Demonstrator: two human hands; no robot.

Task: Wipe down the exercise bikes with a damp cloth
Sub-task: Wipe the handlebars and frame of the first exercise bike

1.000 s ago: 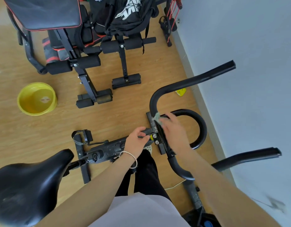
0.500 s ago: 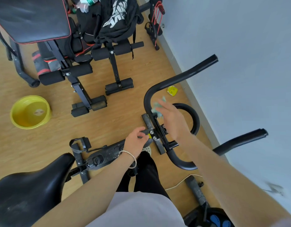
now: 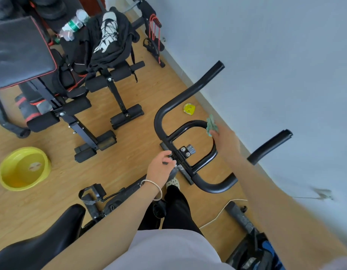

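Our right hand pinches the green cloth and holds it against the far right bend of the inner loop of the handlebar. Our left hand curls its fingers round the clamp at the handlebar's middle. A yellow bowl sits on the floor, well to the left of the handlebar.

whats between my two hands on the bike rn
In the head view, the bolted bracket at the middle of the handlebar lies between the left hand, pinching its edge, and the right hand holding the cloth.
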